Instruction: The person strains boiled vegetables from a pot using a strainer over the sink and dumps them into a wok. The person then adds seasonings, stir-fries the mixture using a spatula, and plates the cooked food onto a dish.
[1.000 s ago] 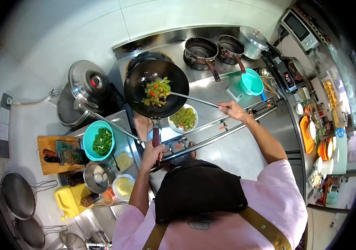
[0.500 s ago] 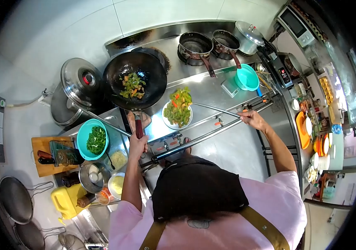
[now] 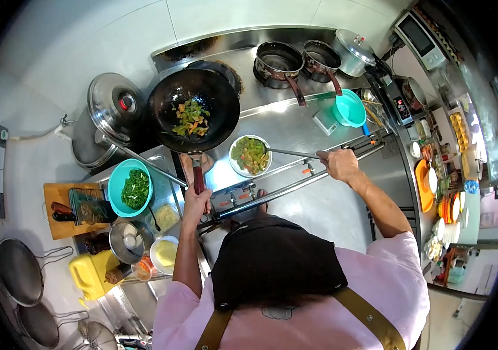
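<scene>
My left hand [image 3: 196,204] is closed round the red-brown handle [image 3: 198,178] of a black wok [image 3: 164,125]. Cooked green pieces with some orange bits [image 3: 192,118] lie in the wok, which rests at the left of the stove. In my right hand [image 3: 341,165] is a long-handled metal utensil [image 3: 292,153], gripped near its end. Its far end reaches into a white bowl [image 3: 240,169] on the steel counter, where food hides the head. Green food with red and orange bits [image 3: 250,155] fills much of that bowl.
Two dark saucepans [image 3: 278,61] and a pressure cooker [image 3: 354,52] stand behind. A turquoise bowl [image 3: 349,108] sits beside a small white scale [image 3: 326,122]. At left are a lidded pot [image 3: 109,111], a bowl of greens [image 3: 122,204] and a yellow jug [image 3: 88,277]. A metal rail [image 3: 295,192] runs along the front.
The utensil's loaded end has come down into the white bowl, and its heap of food now lies lower there. My right hand has turned and shifted slightly left. My left hand keeps the wok handle.
</scene>
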{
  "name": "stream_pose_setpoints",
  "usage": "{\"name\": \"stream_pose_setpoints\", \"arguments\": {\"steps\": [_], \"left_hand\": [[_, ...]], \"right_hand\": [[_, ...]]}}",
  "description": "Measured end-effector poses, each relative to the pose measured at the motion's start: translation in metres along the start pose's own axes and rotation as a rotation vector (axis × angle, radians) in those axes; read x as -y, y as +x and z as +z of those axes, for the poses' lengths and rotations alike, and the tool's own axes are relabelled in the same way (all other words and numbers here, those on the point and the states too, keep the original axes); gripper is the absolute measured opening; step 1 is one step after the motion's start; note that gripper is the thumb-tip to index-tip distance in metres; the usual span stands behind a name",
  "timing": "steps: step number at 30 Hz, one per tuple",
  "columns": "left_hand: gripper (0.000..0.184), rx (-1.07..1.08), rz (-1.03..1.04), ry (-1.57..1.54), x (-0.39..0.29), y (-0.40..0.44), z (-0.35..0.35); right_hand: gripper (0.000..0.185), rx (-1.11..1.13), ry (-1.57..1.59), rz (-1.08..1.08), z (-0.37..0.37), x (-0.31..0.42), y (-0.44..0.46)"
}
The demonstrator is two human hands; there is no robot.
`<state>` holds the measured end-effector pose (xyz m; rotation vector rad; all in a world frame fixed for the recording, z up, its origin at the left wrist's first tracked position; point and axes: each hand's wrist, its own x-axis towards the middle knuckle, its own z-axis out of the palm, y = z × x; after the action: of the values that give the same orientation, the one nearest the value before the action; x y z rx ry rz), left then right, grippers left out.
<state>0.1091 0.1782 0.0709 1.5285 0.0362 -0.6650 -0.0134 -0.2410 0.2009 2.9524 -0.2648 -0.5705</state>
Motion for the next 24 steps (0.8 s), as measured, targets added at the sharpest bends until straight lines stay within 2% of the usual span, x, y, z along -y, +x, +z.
{"name": "stream_pose_setpoints", "arguments": {"steps": [5,8,10,13,14,16,19,24], "left_hand": [[0.014,0.001,-0.013,-0.014,-0.003,-0.004,0.005],[0.014,0.009,-0.008,-0.016,-0.004,-0.004,0.005],[0.014,0.000,-0.017,-0.005,-0.006,-0.003,0.007],[0.014,-0.005,-0.015,-0.029,-0.003,0.000,0.007],[0.014,-0.007,-0.016,-0.037,-0.004,0.002,0.008],[0.015,-0.002,-0.016,-0.040,-0.005,0.004,0.008],[0.016,-0.006,-0.025,-0.038,-0.006,0.004,0.006],[0.018,-0.002,-0.026,0.005,-0.007,0.007,0.005]], "right_hand": [[0.018,-0.095,-0.063,0.028,-0.018,0.016,-0.022],[0.014,-0.207,0.025,0.080,-0.008,0.022,-0.042],[0.010,-0.266,0.069,0.118,0.023,0.021,-0.048],[0.016,-0.273,0.093,0.199,0.085,0.024,-0.053],[0.016,-0.147,0.163,0.285,0.093,0.030,-0.057],[0.016,-0.067,0.302,0.347,0.102,0.038,-0.067],[0.027,-0.126,0.417,0.280,0.120,0.043,-0.079],[0.042,-0.144,0.571,0.305,0.136,0.036,-0.083]]}}
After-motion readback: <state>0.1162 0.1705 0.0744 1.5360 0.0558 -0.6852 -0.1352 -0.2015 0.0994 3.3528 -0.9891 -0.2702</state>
